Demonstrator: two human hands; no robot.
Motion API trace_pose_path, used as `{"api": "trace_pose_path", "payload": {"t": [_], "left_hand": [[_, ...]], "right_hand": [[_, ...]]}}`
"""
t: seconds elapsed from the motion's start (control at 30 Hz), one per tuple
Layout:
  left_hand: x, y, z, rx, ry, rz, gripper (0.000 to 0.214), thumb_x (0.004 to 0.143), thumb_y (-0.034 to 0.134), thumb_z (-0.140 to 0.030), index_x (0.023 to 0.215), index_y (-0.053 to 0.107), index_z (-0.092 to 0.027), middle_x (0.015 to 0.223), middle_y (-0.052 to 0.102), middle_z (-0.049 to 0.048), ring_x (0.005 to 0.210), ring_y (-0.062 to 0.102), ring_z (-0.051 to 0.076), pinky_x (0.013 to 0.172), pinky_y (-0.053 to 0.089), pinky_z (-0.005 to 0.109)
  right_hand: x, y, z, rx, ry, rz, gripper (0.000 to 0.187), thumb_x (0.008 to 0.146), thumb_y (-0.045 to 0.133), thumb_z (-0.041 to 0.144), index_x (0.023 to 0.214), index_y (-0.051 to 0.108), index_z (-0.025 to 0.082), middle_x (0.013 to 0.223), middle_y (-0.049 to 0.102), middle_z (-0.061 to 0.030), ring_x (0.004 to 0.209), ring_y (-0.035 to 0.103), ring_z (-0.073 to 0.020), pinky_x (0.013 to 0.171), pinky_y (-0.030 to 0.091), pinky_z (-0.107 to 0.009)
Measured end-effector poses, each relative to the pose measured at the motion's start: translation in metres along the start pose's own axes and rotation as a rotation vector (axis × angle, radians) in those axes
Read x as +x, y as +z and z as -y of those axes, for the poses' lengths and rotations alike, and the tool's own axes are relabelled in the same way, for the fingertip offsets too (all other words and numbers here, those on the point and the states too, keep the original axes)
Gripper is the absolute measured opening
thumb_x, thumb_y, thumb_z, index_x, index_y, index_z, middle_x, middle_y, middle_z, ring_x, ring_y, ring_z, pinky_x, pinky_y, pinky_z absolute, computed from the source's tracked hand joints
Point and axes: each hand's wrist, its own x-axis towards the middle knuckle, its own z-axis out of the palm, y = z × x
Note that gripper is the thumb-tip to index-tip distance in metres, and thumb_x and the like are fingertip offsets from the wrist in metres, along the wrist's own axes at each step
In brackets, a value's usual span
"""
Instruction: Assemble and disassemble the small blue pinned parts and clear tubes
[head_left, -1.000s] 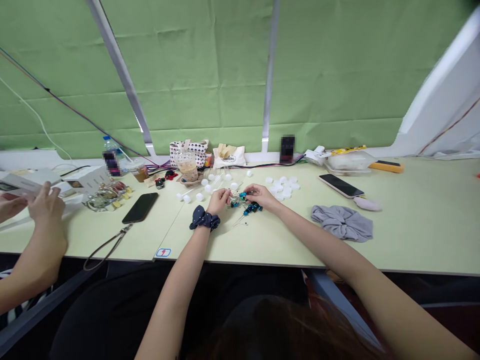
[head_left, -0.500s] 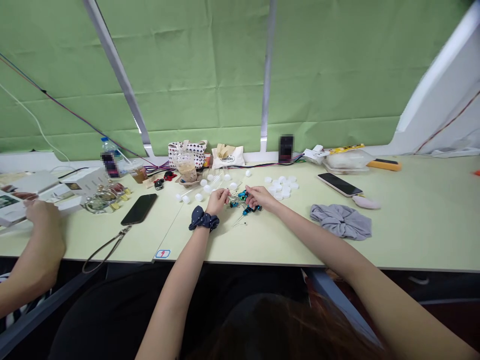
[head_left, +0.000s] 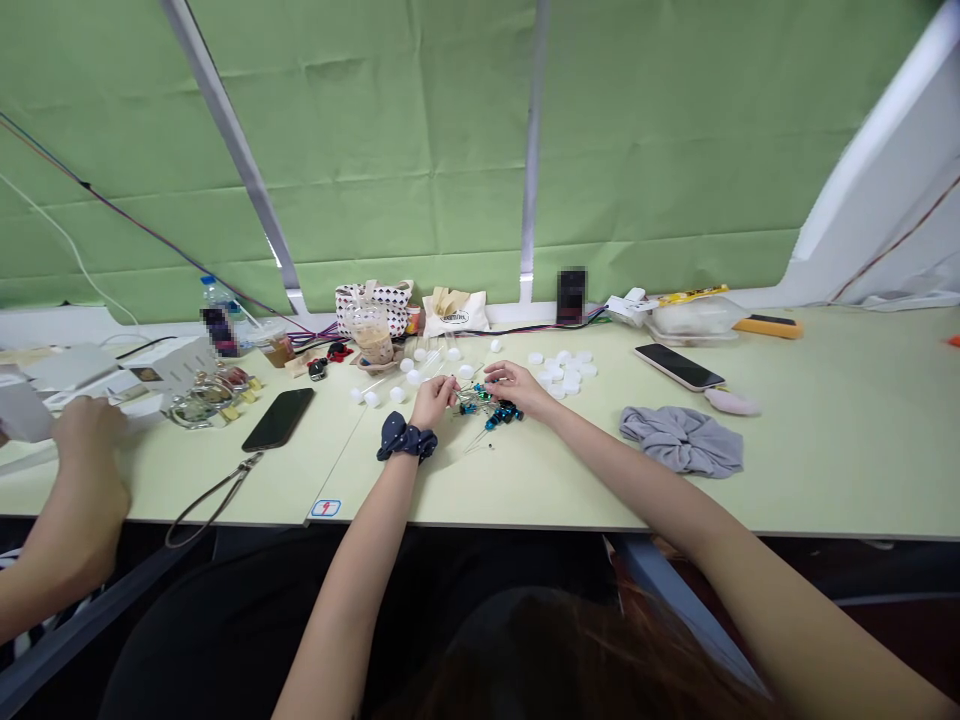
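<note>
A small heap of shiny blue and dark pieces (head_left: 502, 414) with thin metal stems lies on the pale table between my two hands. My left hand (head_left: 433, 402), with a dark dotted scrunchie (head_left: 406, 440) at its wrist, is pinched at the heap's left side. Thin stems show by its fingertips, but what it grips is too small to make out. Over the heap's right side, my right hand (head_left: 519, 388) has its thumb and fingers apart, with nothing clearly between them. White round caps (head_left: 564, 374) lie beyond my right hand, and clear tubes with white ends (head_left: 390, 384) beyond my left.
A phone (head_left: 279, 419) with a strap lies left; another phone (head_left: 679, 367) and a grey cloth band (head_left: 681, 441) lie right. A drink cup (head_left: 373, 340) stands at the back. At far left, another person's hand (head_left: 88, 430) is beside white boxes (head_left: 176, 362).
My right hand has loosened its pinch and lifted slightly off the blue pieces, its fingers now apart. My left hand stays nearly in place. The other person's hand and a white box have shifted.
</note>
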Motion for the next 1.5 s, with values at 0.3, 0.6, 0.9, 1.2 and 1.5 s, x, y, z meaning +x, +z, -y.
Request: {"api": "trace_pose_path", "payload": {"t": [0.3,0.6,0.9,1.2,1.5], "left_hand": [[0.000,-0.001,0.002,0.012,0.007,0.004,0.042,0.086,0.044,-0.054,0.076,0.059,-0.016,0.050,0.048,-0.0027,0.045,0.039,0.010,0.049,0.030,0.024],[0.001,-0.001,0.001,-0.001,-0.009,-0.004,0.042,0.086,0.046,-0.054,0.075,0.060,-0.015,0.049,0.048,-0.0025,0.045,0.040,0.010,0.049,0.029,0.024],[0.000,-0.001,0.000,-0.013,-0.003,0.002,0.045,0.085,0.046,-0.057,0.076,0.060,-0.016,0.049,0.048,-0.0024,0.044,0.040,0.010,0.048,0.029,0.024],[-0.001,-0.001,-0.005,-0.017,-0.010,-0.009,0.043,0.086,0.046,-0.055,0.075,0.059,-0.015,0.048,0.047,-0.0026,0.044,0.039,0.010,0.049,0.029,0.024],[-0.001,-0.001,-0.004,-0.007,-0.008,-0.005,0.044,0.085,0.045,-0.057,0.075,0.059,-0.016,0.049,0.048,-0.0022,0.044,0.039,0.011,0.049,0.029,0.025]], "right_hand": [[0.003,-0.003,-0.003,-0.010,0.044,0.092,0.032,0.064,0.082,0.027,0.090,0.071,0.013,0.068,0.067,-0.0015,0.054,0.057,-0.0088,0.055,0.051,-0.020],[-0.001,-0.002,0.006,-0.047,0.119,0.003,0.026,0.067,0.079,0.028,0.082,0.065,0.012,0.072,0.067,-0.0049,0.061,0.062,-0.0130,0.056,0.053,-0.023],[0.000,0.001,0.006,-0.090,0.071,0.006,0.031,0.066,0.079,0.035,0.081,0.063,0.014,0.072,0.065,-0.0040,0.063,0.061,-0.0126,0.057,0.053,-0.023],[0.000,0.002,0.008,-0.079,0.114,-0.012,0.029,0.069,0.078,0.033,0.082,0.061,0.014,0.067,0.063,-0.0030,0.054,0.059,-0.0107,0.050,0.051,-0.021],[0.000,0.000,0.006,-0.077,0.107,0.009,0.027,0.066,0.079,0.029,0.080,0.060,0.014,0.073,0.064,-0.0037,0.058,0.060,-0.0112,0.054,0.052,-0.022]]}}
